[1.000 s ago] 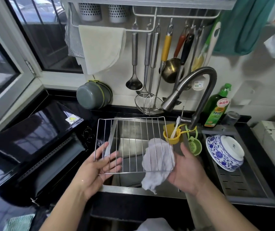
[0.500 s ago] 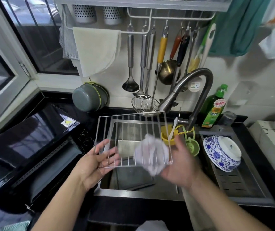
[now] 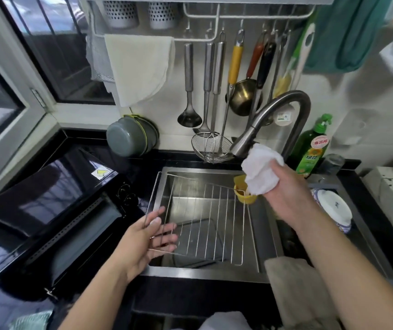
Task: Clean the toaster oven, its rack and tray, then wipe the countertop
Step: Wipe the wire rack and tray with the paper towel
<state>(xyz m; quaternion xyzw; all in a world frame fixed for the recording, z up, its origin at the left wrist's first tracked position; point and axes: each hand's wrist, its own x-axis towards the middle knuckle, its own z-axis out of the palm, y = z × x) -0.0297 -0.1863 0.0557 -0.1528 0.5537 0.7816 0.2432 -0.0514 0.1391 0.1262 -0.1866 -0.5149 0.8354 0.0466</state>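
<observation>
Towel, beige (image 3: 290, 277), lies on sink (image 3: 205, 272) front rim under right forearm. Left hand (image 3: 143, 239) holds wire oven rack (image 3: 209, 220) by its near-left corner, fingers spread under the wires w/ thumb over the edge rod; rack tilts over the basin, betw. both hands. Dark tray (image 3: 205, 246) sits in basin beneath rack. Black toaster oven (image 3: 55, 210) on surface left of left hand. Right hand (image 3: 283, 194) grips bunched white cloth (image 3: 261, 170), raised just under faucet spout (image 3: 245, 141). Yellow cup (image 3: 243, 191) below cloth. Green soap bottle (image 3: 312, 148) beyond right hand.
</observation>
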